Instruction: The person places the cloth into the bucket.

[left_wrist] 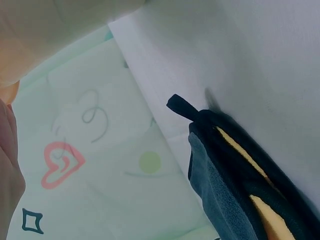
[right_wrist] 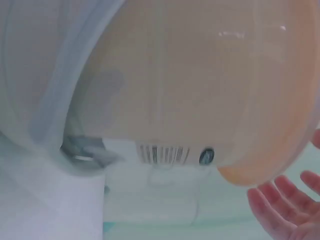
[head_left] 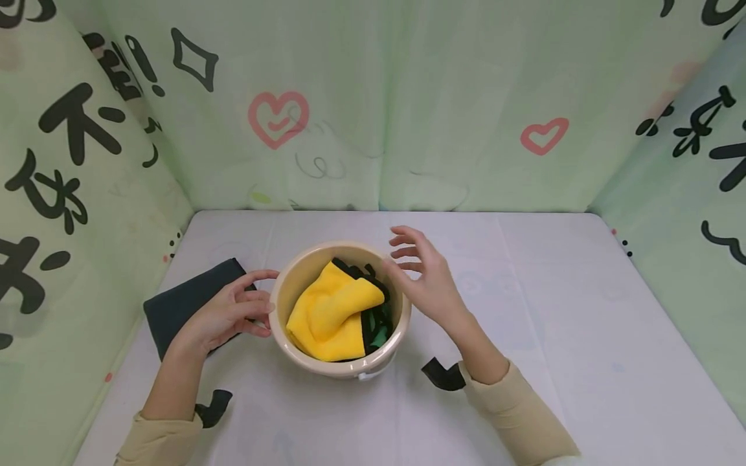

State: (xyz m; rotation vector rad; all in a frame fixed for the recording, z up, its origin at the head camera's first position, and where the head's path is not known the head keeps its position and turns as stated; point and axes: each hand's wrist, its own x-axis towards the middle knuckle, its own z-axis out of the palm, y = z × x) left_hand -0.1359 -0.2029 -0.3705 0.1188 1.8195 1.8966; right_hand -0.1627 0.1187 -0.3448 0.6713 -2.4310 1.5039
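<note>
beige sleeves [head_left: 515, 414] come in closest to me, each with a black strip [head_left: 445, 375] sticking out near the cuff. between the two bare hands stands a cream bucket [head_left: 338, 369], upright on the white-covered table [head_left: 583, 323].

the person's left hand [head_left: 230, 310] is at the bucket's left side, forefinger stretched to the rim and the other fingers loosely bent beside the wall; it is not clenched or grasping anything. the right hand [head_left: 425, 275] is at the right side, thumb by the rim and fingers spread in the air, its grip loose as well; whether the thumb presses the rim i cannot tell.

inside the bucket lies a bunched yellow cloth [head_left: 332, 310] with black edging, filling most of the mouth. next to it, on the right, is something green and black [head_left: 379, 330], too crumpled to make out. a pale handle [right_wrist: 82, 65] hangs down the outside, and a barcode [right_wrist: 164, 154] shows low on the wall in the right wrist view.

left of the bucket, partly under the left hand, a dark folded cloth [head_left: 189, 304] lies on the table, yellow showing between its layers from the left wrist. pale green curtains [head_left: 495, 65] with red hearts [head_left: 541, 152] and black lettering surround the table.
</note>
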